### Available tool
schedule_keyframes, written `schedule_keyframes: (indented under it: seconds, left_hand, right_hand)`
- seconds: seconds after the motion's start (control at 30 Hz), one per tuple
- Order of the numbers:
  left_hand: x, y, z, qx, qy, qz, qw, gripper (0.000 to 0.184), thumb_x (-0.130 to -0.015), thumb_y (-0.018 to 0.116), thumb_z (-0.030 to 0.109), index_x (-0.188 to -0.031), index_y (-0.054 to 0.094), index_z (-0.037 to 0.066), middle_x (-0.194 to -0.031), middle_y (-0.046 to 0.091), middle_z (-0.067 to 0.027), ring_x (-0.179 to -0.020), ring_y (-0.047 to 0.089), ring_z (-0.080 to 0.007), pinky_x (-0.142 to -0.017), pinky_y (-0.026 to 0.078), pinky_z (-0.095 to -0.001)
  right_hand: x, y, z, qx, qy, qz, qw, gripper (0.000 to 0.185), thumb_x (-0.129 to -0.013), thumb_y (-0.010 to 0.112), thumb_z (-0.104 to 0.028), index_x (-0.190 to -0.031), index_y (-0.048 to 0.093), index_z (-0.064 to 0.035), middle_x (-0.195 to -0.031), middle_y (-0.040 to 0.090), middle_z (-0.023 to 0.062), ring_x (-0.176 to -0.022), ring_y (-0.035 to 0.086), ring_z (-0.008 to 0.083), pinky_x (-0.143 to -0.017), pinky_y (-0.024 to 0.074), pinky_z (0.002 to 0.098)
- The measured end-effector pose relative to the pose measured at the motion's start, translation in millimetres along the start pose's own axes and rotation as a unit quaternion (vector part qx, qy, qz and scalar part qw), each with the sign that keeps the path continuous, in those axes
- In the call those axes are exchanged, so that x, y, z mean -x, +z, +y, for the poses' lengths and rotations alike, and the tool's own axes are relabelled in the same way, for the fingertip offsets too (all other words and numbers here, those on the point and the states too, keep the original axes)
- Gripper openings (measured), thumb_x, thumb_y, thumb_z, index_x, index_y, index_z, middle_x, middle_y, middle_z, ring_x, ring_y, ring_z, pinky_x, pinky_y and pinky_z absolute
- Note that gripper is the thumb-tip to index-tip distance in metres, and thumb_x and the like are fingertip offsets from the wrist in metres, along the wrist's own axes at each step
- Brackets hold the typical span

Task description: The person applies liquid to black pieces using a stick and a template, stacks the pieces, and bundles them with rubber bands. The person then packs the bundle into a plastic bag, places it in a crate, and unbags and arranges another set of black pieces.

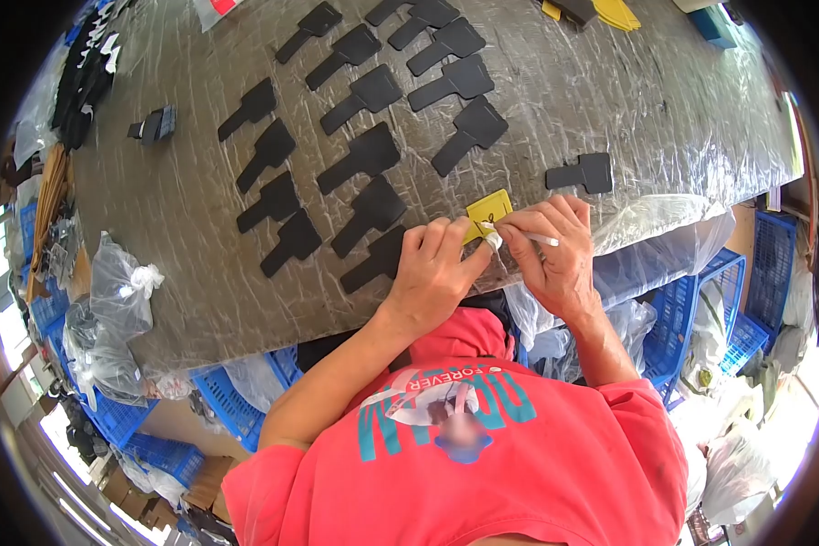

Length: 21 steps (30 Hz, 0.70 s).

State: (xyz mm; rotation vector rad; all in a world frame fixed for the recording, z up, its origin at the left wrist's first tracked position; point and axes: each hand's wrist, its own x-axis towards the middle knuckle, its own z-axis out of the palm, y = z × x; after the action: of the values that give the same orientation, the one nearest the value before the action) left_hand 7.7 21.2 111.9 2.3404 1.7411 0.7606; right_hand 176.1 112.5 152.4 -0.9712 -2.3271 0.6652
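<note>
At the near edge of the table, my left hand [437, 273] and my right hand [555, 255] meet around a yellow tag [490, 206] with a dark handwritten mark. My left fingers pinch the tag's lower end beside a bunched white strip [492, 238], thin plastic or cloth. The thumb and fingers of my right hand close on that white piece. A slim white stick [543, 239], whose kind I cannot make out, juts from between my right fingers. Close by lie flat black paddle-shaped pieces [370, 212], one of them [581, 173] apart on the right.
More black pieces [364, 155] lie in rows on the plastic-covered table [200, 273]. A small dark stack [153, 126] stands at left, yellow pieces [617, 13] at the far edge. Blue crates [673, 318] and clear plastic bags [123, 291] surround the table.
</note>
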Motion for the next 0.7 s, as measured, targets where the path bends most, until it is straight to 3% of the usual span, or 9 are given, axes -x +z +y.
schedule_keyframes:
  seconds: [0.7]
  left_hand:
    - [0,2,0,-0.002,-0.003,-0.001,1.0,0.028,-0.079,0.062,0.01,-0.106,0.069,0.015,-0.113,0.056,-0.0089,-0.103,0.053,-0.0272,-0.084,0.04,-0.0388]
  right_hand:
    - [-6,-12,-2,-0.001,-0.008,-0.016,1.0,0.006,-0.082,0.07,-0.009,-0.085,0.066,-0.0081,-0.075,0.06,0.0033,-0.071,0.056,0.0224,-0.079,0.0385,0.0375]
